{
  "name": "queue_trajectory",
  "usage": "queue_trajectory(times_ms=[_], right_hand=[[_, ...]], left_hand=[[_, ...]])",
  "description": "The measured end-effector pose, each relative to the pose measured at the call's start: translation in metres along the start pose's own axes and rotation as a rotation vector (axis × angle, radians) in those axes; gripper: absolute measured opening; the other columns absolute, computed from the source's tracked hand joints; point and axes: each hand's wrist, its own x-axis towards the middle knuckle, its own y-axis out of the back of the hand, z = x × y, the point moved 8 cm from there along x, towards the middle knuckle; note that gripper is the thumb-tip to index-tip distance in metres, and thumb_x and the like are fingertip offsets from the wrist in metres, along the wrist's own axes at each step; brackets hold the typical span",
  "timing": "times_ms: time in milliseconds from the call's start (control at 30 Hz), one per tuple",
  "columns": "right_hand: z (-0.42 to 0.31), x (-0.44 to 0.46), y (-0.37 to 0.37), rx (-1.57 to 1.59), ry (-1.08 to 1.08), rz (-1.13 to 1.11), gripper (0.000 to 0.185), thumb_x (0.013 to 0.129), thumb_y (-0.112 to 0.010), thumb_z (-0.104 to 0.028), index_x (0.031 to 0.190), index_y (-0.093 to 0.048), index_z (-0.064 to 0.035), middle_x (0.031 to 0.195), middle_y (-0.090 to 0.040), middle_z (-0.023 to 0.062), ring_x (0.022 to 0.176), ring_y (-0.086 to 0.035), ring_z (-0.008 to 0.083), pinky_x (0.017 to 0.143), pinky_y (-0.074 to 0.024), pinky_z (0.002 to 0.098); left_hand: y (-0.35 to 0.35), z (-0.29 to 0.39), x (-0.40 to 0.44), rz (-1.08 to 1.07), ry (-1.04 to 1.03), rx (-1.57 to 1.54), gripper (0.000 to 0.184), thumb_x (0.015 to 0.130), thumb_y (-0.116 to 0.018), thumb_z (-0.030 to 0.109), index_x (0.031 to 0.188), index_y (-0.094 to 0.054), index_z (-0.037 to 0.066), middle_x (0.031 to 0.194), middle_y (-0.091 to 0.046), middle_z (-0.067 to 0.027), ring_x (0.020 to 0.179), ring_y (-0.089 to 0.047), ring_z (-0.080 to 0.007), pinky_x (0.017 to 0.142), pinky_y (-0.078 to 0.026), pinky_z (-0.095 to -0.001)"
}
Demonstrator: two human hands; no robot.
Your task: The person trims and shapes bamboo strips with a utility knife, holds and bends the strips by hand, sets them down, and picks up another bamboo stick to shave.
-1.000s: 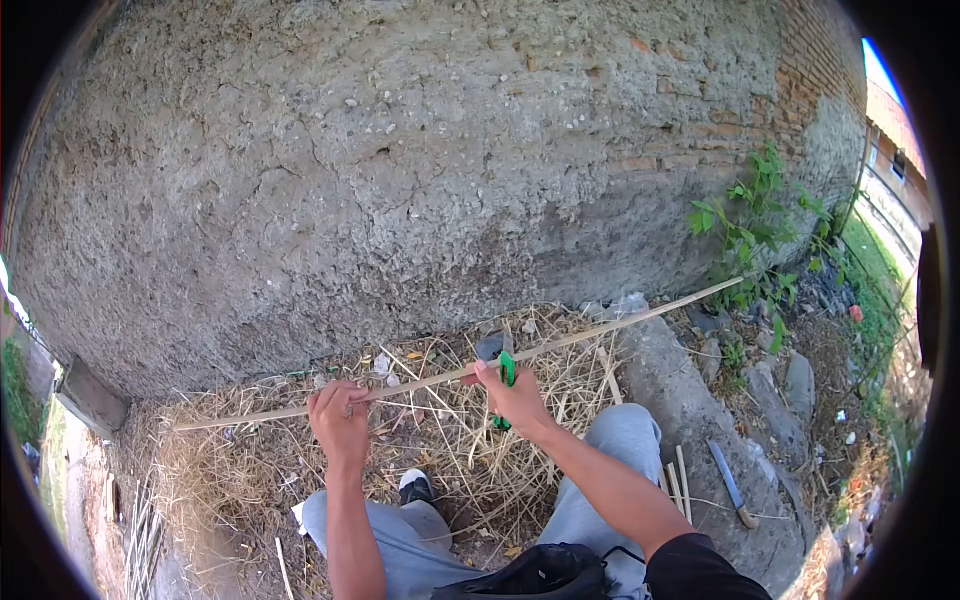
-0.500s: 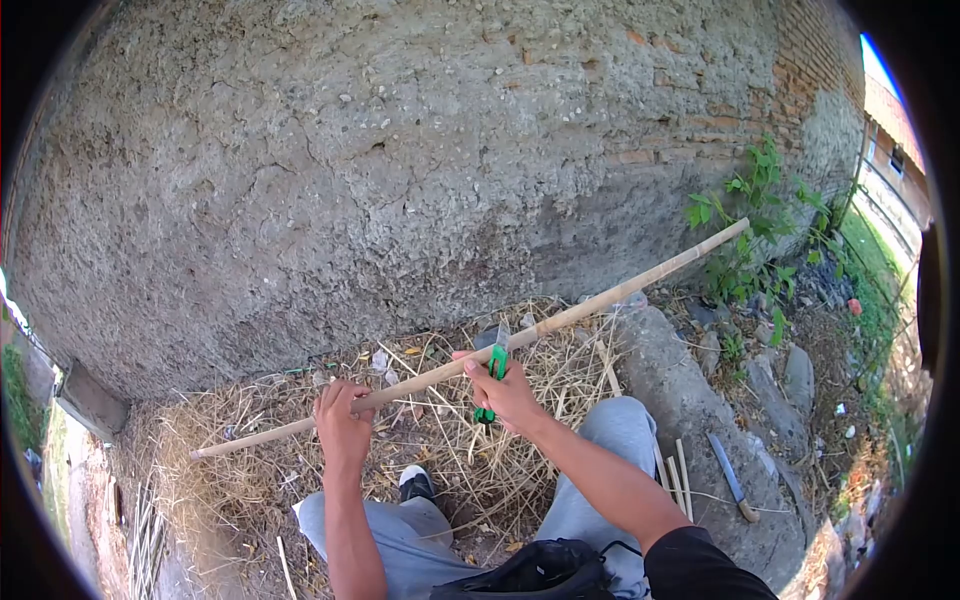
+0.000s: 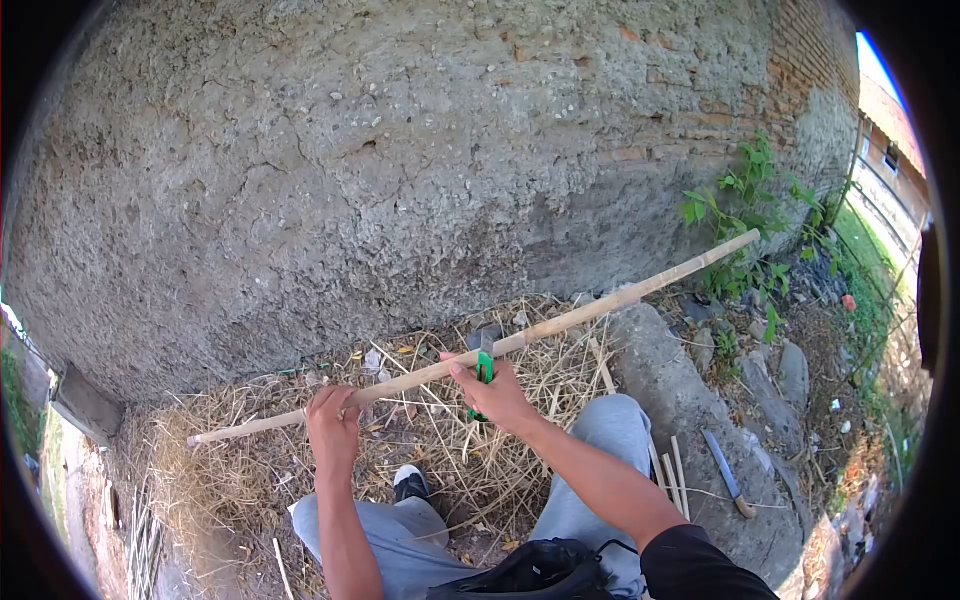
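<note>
A long, pale bamboo strip (image 3: pixel 590 311) crosses in front of me on a slant, its right end raised towards the wall. Near its lower left end, my left hand (image 3: pixel 332 425) is closed around it. My right hand (image 3: pixel 497 396) is closed on a green-handled knife (image 3: pixel 485 368), just right of the strip's middle. The knife's blade sits against the strip and points up past it; part of the handle is hidden by my fingers. My right thumb or finger also touches the strip.
A rough plastered wall (image 3: pixel 330 180) rises close ahead. Dry straw and shavings (image 3: pixel 250 480) cover the ground. To the right, a larger knife (image 3: pixel 728 472) rests on a stone slab (image 3: pixel 660 390), beside several thin sticks (image 3: pixel 676 470). A leafy green plant (image 3: pixel 740 200) grows near the strip's right end.
The right hand and knife have shifted slightly left along the strip. The strip's right end has dipped a little, its left end has risen slightly. Both hands keep their hold.
</note>
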Motion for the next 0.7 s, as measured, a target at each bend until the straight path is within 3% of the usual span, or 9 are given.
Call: queue_trajectory(times_ms=[200,267,300,367,433,500,600,700], right_hand=[[-0.005,-0.001,0.002,-0.084,0.101,0.013,0.031,0.096,-0.062,-0.02,0.122,-0.064,-0.0034,0.059,-0.046,-0.0074,0.049,-0.037,0.0019,0.044,-0.0305,0.0235],[-0.006,-0.004,0.011,-0.384,0.088,0.073,0.034,0.092,-0.068,-0.025,0.115,-0.066,-0.0001,0.063,-0.055,-0.0053,0.051,-0.04,0.0006,0.044,-0.0319,0.0221],[-0.007,-0.006,0.014,-0.385,0.09,0.071,0.034,0.092,-0.068,-0.025,0.115,-0.066,-0.0001,0.063,-0.055,-0.0053,0.051,-0.04,0.0006,0.044,-0.0319,0.0221],[-0.022,-0.019,0.039,-0.474,0.219,0.336,0.037,0.089,-0.071,-0.03,0.109,-0.068,0.001,0.067,-0.063,-0.0006,0.053,-0.046,0.0,0.045,-0.0337,0.0207],[-0.031,-0.024,0.076,-0.097,0.421,0.634,0.038,0.089,-0.07,-0.03,0.113,-0.066,-0.0006,0.076,-0.068,0.0059,0.049,-0.044,0.0015,0.044,-0.0333,0.0212],[-0.046,-0.022,0.112,0.362,0.46,0.76,0.036,0.089,-0.07,-0.028,0.113,-0.063,-0.0011,0.089,-0.069,0.0093,0.045,-0.038,0.0035,0.043,-0.0331,0.0227],[-0.057,-0.008,0.139,0.547,0.306,0.69,0.034,0.089,-0.07,-0.024,0.111,-0.06,-0.0003,0.098,-0.067,0.0102,0.046,-0.037,0.0048,0.045,-0.0346,0.0241],[-0.056,-0.001,0.145,0.449,0.313,0.625,0.03,0.088,-0.071,-0.019,0.108,-0.06,-0.0004,0.098,-0.067,0.0095,0.051,-0.041,0.005,0.049,-0.037,0.0242]], left_hand=[[0.006,0.002,-0.002,-0.003,0.086,-0.099,0.031,0.063,-0.068,-0.014,0.093,-0.068,-0.003,0.087,-0.066,-0.0147,0.083,-0.065,-0.0336,0.075,-0.05,-0.0396],[0.01,-0.006,-0.002,0.016,0.116,-0.101,0.032,0.063,-0.068,-0.015,0.094,-0.068,-0.004,0.088,-0.067,-0.0154,0.083,-0.065,-0.0331,0.075,-0.05,-0.0391],[0.014,-0.013,-0.002,0.037,0.147,-0.102,0.033,0.063,-0.068,-0.016,0.094,-0.068,-0.005,0.088,-0.067,-0.016,0.082,-0.066,-0.0327,0.075,-0.05,-0.0386],[0.022,-0.028,-0.002,0.046,0.166,-0.073,0.033,0.063,-0.068,-0.016,0.094,-0.068,-0.005,0.089,-0.067,-0.0165,0.082,-0.065,-0.0325,0.075,-0.05,-0.0385],[0.029,-0.038,-0.004,0.052,0.189,-0.047,0.033,0.063,-0.069,-0.015,0.094,-0.068,-0.006,0.09,-0.068,-0.0171,0.082,-0.065,-0.0324,0.075,-0.05,-0.0383],[0.04,-0.041,-0.005,0.075,0.163,-0.002,0.032,0.063,-0.069,-0.015,0.094,-0.068,-0.006,0.091,-0.068,-0.0186,0.081,-0.065,-0.0329,0.076,-0.05,-0.0386],[0.045,-0.051,-0.009,0.056,0.222,-0.022,0.032,0.063,-0.069,-0.014,0.094,-0.068,-0.006,0.092,-0.068,-0.0194,0.082,-0.065,-0.0338,0.076,-0.05,-0.0394],[0.051,-0.053,-0.012,0.076,0.211,0.009,0.032,0.063,-0.069,-0.014,0.095,-0.068,-0.007,0.092,-0.068,-0.0197,0.082,-0.065,-0.034,0.076,-0.05,-0.0393]])
